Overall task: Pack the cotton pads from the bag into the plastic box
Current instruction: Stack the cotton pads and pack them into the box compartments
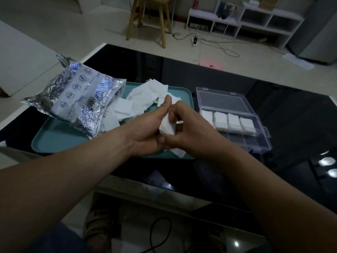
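As the left hand (145, 133) and right hand (191, 130) pinched stacked cotton pads (166, 127) in curled fingers (167, 102), squaring them first would suit the plastic box (255, 141) at three o'clock.

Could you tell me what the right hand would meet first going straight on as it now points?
Most likely the stack of cotton pads that the right hand pinches, backed directly by the left hand holding it.

bag (76, 99) on tray (60, 139) left, plastic box (235, 115) right
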The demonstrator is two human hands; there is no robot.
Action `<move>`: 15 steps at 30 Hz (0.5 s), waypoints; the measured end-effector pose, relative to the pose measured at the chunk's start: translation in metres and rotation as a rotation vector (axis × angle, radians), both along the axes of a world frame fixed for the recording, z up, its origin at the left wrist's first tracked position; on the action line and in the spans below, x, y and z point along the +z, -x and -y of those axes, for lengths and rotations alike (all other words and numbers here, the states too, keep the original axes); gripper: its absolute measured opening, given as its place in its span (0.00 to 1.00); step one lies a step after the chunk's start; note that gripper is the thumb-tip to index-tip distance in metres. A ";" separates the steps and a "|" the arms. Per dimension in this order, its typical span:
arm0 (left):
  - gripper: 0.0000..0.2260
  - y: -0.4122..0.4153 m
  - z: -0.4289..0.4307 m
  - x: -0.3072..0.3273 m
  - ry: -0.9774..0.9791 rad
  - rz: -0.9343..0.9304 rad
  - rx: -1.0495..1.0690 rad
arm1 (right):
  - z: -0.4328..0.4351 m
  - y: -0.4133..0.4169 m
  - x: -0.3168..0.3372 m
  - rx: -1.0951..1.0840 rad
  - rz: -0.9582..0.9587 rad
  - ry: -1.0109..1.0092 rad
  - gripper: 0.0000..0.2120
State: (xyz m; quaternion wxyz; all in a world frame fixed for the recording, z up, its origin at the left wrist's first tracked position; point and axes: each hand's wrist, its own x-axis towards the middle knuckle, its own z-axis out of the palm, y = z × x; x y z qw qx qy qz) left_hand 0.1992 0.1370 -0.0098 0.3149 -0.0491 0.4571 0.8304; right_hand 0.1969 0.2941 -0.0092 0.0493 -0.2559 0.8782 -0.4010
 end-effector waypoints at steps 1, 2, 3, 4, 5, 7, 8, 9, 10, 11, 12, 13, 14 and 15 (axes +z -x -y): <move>0.25 -0.001 0.000 0.002 0.001 0.004 0.000 | 0.000 0.000 0.000 -0.008 -0.010 0.006 0.23; 0.25 -0.001 0.000 0.001 0.011 0.011 0.005 | -0.001 0.000 0.001 -0.017 -0.020 0.003 0.22; 0.27 -0.001 0.000 0.001 0.021 0.015 0.005 | -0.002 0.001 0.002 -0.026 -0.032 -0.008 0.22; 0.29 0.000 0.001 0.000 0.025 0.024 0.003 | -0.002 0.000 0.004 -0.028 -0.045 -0.022 0.22; 0.30 0.000 0.000 0.000 0.021 0.037 -0.003 | -0.003 -0.001 0.006 -0.030 -0.052 -0.033 0.22; 0.32 0.000 -0.003 0.003 0.008 0.071 -0.005 | -0.005 -0.004 0.008 -0.033 -0.055 -0.036 0.21; 0.31 0.001 -0.005 0.005 -0.005 0.086 0.007 | -0.006 -0.005 0.008 -0.042 -0.054 -0.039 0.20; 0.30 0.003 -0.007 0.004 -0.016 0.092 0.021 | -0.008 -0.006 0.008 -0.069 -0.046 -0.045 0.19; 0.30 0.004 -0.008 0.004 -0.021 0.092 0.033 | -0.009 -0.007 0.008 -0.123 -0.036 -0.052 0.18; 0.30 0.005 -0.009 0.005 -0.024 0.082 0.036 | -0.009 -0.008 0.008 -0.192 -0.033 -0.047 0.16; 0.30 0.006 -0.010 0.005 -0.026 0.063 0.041 | -0.010 -0.008 0.009 -0.264 -0.049 -0.033 0.13; 0.28 0.005 -0.012 0.006 -0.026 0.046 0.046 | -0.011 -0.009 0.011 -0.326 -0.070 -0.015 0.11; 0.26 0.005 -0.015 0.007 -0.025 0.037 0.055 | -0.012 -0.009 0.013 -0.370 -0.080 -0.001 0.08; 0.26 0.004 -0.018 0.008 -0.025 0.032 0.066 | -0.013 -0.010 0.015 -0.391 -0.080 -0.004 0.06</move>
